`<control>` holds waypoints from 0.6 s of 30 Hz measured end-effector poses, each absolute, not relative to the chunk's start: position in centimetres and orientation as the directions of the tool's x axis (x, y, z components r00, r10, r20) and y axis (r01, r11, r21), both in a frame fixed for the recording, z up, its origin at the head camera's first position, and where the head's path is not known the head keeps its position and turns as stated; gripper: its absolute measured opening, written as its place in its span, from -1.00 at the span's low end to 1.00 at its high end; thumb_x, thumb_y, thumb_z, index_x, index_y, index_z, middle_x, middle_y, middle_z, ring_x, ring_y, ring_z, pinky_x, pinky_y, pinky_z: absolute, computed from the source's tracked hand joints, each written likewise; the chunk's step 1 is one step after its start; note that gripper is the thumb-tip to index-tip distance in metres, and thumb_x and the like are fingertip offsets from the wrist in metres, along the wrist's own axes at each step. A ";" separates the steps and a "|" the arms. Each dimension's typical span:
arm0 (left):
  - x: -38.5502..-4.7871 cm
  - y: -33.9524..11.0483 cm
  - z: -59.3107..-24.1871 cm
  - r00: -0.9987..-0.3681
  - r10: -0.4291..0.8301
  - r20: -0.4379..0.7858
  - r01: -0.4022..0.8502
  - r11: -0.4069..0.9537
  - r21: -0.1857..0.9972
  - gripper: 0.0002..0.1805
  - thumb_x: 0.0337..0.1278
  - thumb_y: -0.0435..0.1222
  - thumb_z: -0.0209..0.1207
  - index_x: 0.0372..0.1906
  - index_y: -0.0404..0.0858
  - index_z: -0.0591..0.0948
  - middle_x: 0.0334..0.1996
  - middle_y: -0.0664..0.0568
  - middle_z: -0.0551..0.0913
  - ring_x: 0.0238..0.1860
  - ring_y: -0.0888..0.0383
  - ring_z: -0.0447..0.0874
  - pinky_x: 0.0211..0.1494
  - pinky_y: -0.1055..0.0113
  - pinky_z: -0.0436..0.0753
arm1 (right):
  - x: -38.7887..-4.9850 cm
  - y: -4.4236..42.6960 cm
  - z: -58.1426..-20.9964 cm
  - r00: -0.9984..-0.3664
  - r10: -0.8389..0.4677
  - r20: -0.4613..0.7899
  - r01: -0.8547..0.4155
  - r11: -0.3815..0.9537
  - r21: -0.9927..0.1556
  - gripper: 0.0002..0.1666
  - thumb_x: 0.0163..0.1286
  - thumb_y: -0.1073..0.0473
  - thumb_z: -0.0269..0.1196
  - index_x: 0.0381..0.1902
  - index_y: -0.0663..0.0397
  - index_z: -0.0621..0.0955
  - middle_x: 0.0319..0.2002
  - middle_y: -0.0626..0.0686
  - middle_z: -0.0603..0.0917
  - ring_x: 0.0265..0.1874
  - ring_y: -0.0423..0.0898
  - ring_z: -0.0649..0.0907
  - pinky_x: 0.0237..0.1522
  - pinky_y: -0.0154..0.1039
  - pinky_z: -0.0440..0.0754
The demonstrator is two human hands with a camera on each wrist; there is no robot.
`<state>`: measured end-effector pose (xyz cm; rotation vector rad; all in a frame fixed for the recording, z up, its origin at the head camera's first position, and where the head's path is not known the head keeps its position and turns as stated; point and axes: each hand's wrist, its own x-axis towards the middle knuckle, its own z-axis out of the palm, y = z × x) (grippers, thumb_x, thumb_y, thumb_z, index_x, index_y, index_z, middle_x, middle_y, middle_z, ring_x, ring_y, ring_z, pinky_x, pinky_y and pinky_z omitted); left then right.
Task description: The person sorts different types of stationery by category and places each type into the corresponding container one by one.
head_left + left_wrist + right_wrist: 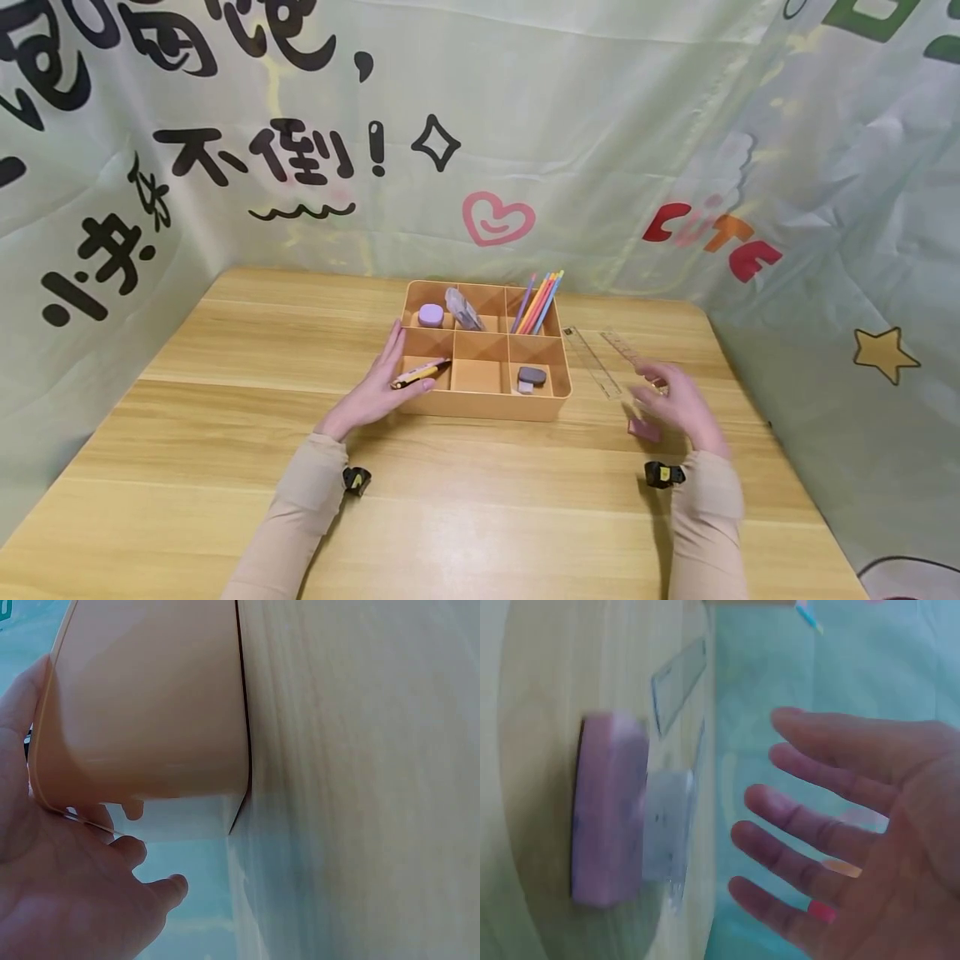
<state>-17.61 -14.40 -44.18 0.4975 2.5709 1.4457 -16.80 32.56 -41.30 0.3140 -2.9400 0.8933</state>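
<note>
An orange six-compartment desk organizer stands on the table. My left hand rests at its front left corner, with the fingers spread along the side and the thumb at the front rim. Beneath that thumb, a yellow and black pen lies in the front left compartment beside another pen. On the other side, my right hand hovers with loosely extended fingers and holds nothing. A pink block, like an eraser, lies below it. Two clear rulers lie between that hand and the organizer, one partly hidden by the fingers.
Back compartments hold a round purple item, a greyish lilac item and several colored sticks. A grey eraser-like piece and a smaller pale one sit front right. Printed cloth encloses the table's back and sides.
</note>
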 end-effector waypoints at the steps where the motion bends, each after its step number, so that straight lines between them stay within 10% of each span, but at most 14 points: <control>1: -17.6 -14.4 -44.2 -0.934 0.356 0.032 0.212 0.480 0.851 0.17 0.32 0.06 0.22 0.61 -0.12 -0.40 0.61 0.18 -0.61 0.64 -0.17 -0.52 0.59 -0.37 -0.29 | -16.7 32.8 -41.3 -0.982 -0.167 0.092 -0.190 0.816 -0.546 -0.47 0.39 0.22 0.29 0.21 0.45 0.52 0.10 0.50 0.60 0.06 0.41 0.58 0.09 0.33 0.57; 18: -17.7 -14.4 -44.4 -0.932 0.361 0.039 0.213 0.457 0.864 0.18 0.31 0.05 0.23 0.62 -0.18 -0.38 0.61 0.18 -0.61 0.64 -0.18 -0.53 0.59 -0.36 -0.28 | -16.8 33.8 -42.7 -0.992 -0.115 -0.056 -0.070 0.854 -0.516 -0.77 0.31 0.23 0.36 -0.20 0.30 0.59 -0.34 0.17 0.65 -0.34 -0.03 0.56 -0.28 -0.21 0.49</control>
